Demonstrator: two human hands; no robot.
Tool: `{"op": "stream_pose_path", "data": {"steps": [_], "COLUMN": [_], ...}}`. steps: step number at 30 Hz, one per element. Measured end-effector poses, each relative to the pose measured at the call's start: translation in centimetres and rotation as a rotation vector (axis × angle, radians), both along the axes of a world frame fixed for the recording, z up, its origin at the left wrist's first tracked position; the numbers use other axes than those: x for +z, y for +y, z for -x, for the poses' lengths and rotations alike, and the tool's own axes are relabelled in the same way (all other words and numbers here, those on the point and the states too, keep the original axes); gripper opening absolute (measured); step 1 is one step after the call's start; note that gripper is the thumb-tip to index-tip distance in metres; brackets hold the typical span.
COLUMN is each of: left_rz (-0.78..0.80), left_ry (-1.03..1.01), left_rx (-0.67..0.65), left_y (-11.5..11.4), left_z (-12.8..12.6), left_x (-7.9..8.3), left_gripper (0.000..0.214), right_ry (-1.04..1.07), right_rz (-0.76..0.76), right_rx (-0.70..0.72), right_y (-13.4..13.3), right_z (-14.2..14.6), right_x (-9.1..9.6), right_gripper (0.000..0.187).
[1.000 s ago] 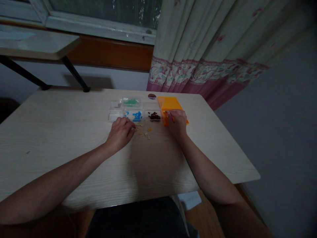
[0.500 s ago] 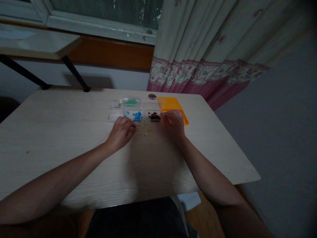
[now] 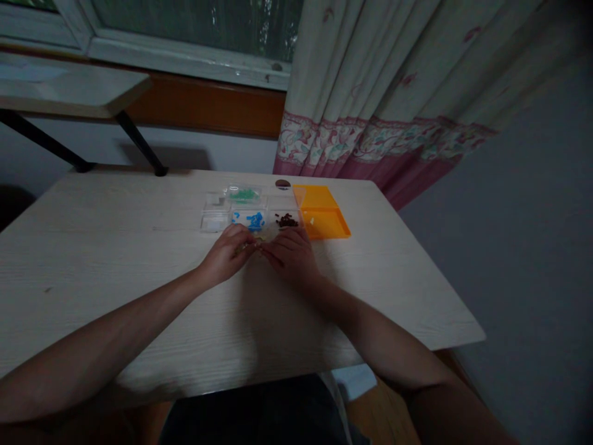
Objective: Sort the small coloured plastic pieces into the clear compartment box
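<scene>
A clear compartment box (image 3: 215, 221) lies on the pale wooden table (image 3: 115, 247), holding green pieces (image 3: 244, 195), blue pieces (image 3: 249, 219) and dark brown pieces (image 3: 287, 220). An orange lid (image 3: 324, 216) lies to its right with one small pale piece (image 3: 312, 220) in it. My left hand (image 3: 228, 252) is curled just in front of the box, its fingertips pinching small yellow pieces (image 3: 241, 248). My right hand (image 3: 291, 253) lies flat beside it, fingers stretched towards the left hand. It covers the spot where the loose yellow pieces lay.
A small dark round thing (image 3: 282, 183) sits behind the box. A patterned curtain (image 3: 370, 93) hangs behind the table's far right corner. A second table (image 3: 65, 93) stands at the back left under the window. The table's right edge (image 3: 430, 272) drops to the floor.
My right hand left the orange lid and moved left, down onto the loose yellow pieces beside my left hand. A small pale piece now lies in the lid. The left hand barely shifted.
</scene>
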State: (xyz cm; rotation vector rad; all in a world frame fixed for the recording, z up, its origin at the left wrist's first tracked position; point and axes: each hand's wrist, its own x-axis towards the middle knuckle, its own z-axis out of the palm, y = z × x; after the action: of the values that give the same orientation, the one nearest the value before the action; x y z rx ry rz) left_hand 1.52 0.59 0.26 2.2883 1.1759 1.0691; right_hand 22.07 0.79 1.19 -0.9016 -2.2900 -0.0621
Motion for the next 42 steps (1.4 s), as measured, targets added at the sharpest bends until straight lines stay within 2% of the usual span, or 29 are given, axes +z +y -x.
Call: {"op": "stream_pose_path", "data": {"steps": [7,10,12,17,20,27,34,42], "left_rz": [-0.017,-0.039,-0.044,-0.007,-0.006,-0.046,-0.128,-0.168], "left_ry": [-0.006,0.007,0.008,0.027,0.032,0.079,0.304,0.358], "left_rx": [-0.014,-0.016,-0.017,-0.01,-0.021,-0.075,-0.257,-0.208], "left_y": [0.1,0.0,-0.1,-0.2,-0.2,-0.6,-1.1,-1.2], "left_z": [0.1,0.0,0.0,0.0,0.0,0.1,-0.4,-0.5], "left_x": [-0.2,-0.2,-0.1,0.1,0.2,0.3,0.1,-0.1], "left_gripper": [0.023,0.023,0.024,0.024,0.023,0.022,0.039,0.033], "right_ry": [-0.003,-0.003,0.012,0.118,0.098,0.116,0.13,0.117], "right_rz": [-0.039,-0.044,-0.017,0.04,0.077,0.083,0.114,0.135], "right_rx": [0.017,-0.022,-0.125,-0.585,-0.689,-0.702,-0.629,-0.602], "right_y": [-0.1,1.0,2.4,5.8,6.6,6.5,6.5,6.4], "right_z": [0.1,-1.1,-2.8,-7.3,-8.1,-7.9,-7.5,-7.3], "right_x": [-0.4,-0.1,0.1,-0.4,-1.0,-1.4,-1.4,-1.3], "right_gripper": [0.013,0.016,0.019,0.026,0.029,0.033,0.033,0.036]}}
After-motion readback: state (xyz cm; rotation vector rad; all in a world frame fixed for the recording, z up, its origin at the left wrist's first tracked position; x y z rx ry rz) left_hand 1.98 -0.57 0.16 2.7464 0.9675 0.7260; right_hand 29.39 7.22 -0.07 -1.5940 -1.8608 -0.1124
